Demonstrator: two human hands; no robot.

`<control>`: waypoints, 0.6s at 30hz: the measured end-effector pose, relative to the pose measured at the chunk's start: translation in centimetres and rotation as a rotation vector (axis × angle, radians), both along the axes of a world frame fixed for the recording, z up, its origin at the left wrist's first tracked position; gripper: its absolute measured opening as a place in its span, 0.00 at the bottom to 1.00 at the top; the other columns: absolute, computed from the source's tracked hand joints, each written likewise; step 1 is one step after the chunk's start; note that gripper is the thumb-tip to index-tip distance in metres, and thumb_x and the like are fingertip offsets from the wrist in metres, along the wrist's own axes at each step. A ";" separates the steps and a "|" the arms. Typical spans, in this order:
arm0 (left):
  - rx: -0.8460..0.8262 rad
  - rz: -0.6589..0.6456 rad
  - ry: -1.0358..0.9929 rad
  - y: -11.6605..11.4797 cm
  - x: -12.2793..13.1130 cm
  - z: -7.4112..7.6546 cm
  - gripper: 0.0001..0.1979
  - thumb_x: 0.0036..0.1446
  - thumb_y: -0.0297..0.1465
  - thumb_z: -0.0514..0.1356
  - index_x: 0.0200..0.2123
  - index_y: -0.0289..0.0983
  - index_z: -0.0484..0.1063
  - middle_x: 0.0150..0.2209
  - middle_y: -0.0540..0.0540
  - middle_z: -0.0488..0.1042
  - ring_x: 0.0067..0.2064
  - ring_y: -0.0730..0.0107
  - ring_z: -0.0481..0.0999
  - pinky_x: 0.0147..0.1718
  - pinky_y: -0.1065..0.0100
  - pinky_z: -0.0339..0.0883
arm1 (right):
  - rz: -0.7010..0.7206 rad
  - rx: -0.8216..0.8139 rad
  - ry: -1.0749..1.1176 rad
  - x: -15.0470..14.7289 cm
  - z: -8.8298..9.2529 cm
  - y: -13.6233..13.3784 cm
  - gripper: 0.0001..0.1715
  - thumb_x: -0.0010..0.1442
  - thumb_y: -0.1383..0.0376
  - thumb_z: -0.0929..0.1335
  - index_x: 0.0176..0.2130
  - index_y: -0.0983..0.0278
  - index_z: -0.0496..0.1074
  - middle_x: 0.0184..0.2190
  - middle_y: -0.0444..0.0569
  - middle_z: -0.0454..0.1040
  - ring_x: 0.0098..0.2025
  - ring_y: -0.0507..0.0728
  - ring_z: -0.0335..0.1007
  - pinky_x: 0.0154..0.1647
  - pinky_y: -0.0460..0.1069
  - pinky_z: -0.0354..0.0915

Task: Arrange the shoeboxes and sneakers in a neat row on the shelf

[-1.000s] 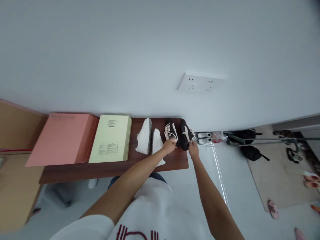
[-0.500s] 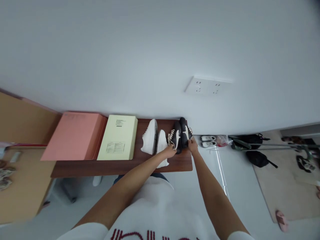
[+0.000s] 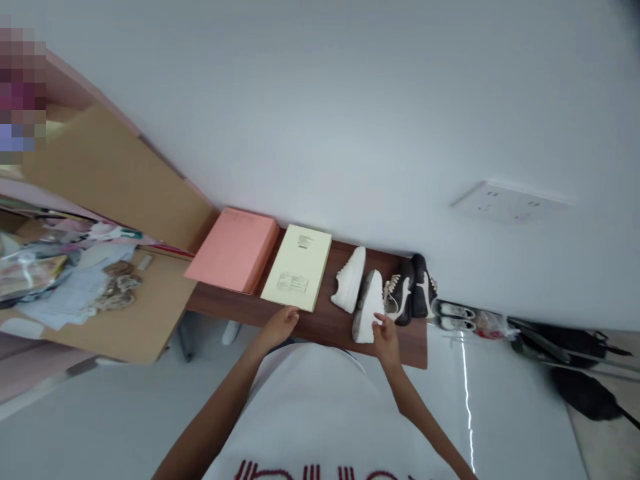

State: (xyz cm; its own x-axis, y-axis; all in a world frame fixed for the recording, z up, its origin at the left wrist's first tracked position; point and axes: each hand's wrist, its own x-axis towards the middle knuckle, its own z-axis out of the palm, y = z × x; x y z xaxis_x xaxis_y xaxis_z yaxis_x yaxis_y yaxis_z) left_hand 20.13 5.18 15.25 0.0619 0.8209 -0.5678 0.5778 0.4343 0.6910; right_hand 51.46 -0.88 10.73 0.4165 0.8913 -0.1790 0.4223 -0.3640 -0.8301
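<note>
My left hand [image 3: 281,327] is at the front edge of the cream box [image 3: 297,267], fingers loosely curved and apart, with nothing visible in them. Whether it touches the box I cannot tell. My right hand [image 3: 387,340] is beside the nearer white sneaker [image 3: 369,307], thumb and forefinger apart and close to its side. The other white sneaker [image 3: 350,280] lies just left of it. To the right, a dark brown shoe with cream laces [image 3: 403,293] and its mate [image 3: 421,287] lie together. All of these rest on the brown wooden bench [image 3: 330,330].
A pink box [image 3: 235,250] lies left of the cream one. Further left is a tan desk [image 3: 150,320] with papers and bags. Behind is a wall with a socket plate [image 3: 510,202]. On the floor at right are white shoes [image 3: 457,319] and dark bags [image 3: 585,393].
Both my hands have let go of the dark shoes, which now stand at the bench's right end. My left hand has moved to the cream box, my right to the nearer white sneaker. The view has turned left.
</note>
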 end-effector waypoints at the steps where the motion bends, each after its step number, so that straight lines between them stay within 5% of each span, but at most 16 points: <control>1: 0.013 0.020 0.003 -0.1 -1.2 0.3 0.16 0.58 0.33 0.55 0.48 0.38 0.75 0.52 0.40 0.79 0.55 0.58 0.77 0.56 0.62 0.66 | 0.078 0.004 0.040 -2.0 0.6 0.7 0.22 0.61 0.52 0.63 0.47 0.63 0.73 0.46 0.57 0.75 0.43 0.61 0.74 0.44 0.56 0.71; 5: 0.072 -0.046 -0.036 0.3 -4.7 1.7 0.16 0.58 0.33 0.56 0.48 0.40 0.76 0.52 0.40 0.79 0.54 0.57 0.78 0.55 0.62 0.67 | 0.317 0.046 0.118 -10.5 3.3 4.5 0.17 0.61 0.57 0.63 0.44 0.62 0.73 0.45 0.54 0.75 0.48 0.60 0.72 0.51 0.56 0.69; 10: 0.176 -0.151 -0.036 1.8 -9.7 3.1 0.17 0.61 0.33 0.55 0.51 0.40 0.76 0.54 0.41 0.78 0.56 0.58 0.77 0.57 0.62 0.65 | 0.389 0.090 0.221 -21.8 5.8 7.6 0.16 0.63 0.59 0.63 0.47 0.61 0.72 0.48 0.53 0.73 0.43 0.57 0.73 0.44 0.52 0.71; 14: 0.216 -0.094 -0.033 2.5 -15.1 3.1 0.18 0.63 0.33 0.53 0.53 0.40 0.74 0.54 0.42 0.78 0.56 0.60 0.76 0.56 0.63 0.66 | 0.423 0.071 0.250 -28.5 6.0 7.7 0.15 0.63 0.60 0.63 0.47 0.60 0.72 0.48 0.51 0.73 0.44 0.56 0.73 0.46 0.52 0.71; 18: 0.213 -0.014 0.005 2.8 -21.0 2.4 0.20 0.63 0.34 0.52 0.55 0.36 0.73 0.45 0.41 0.81 0.49 0.59 0.80 0.52 0.62 0.69 | 0.373 -0.044 0.236 -31.7 5.3 6.9 0.15 0.62 0.59 0.63 0.46 0.62 0.72 0.43 0.50 0.75 0.39 0.56 0.73 0.44 0.52 0.71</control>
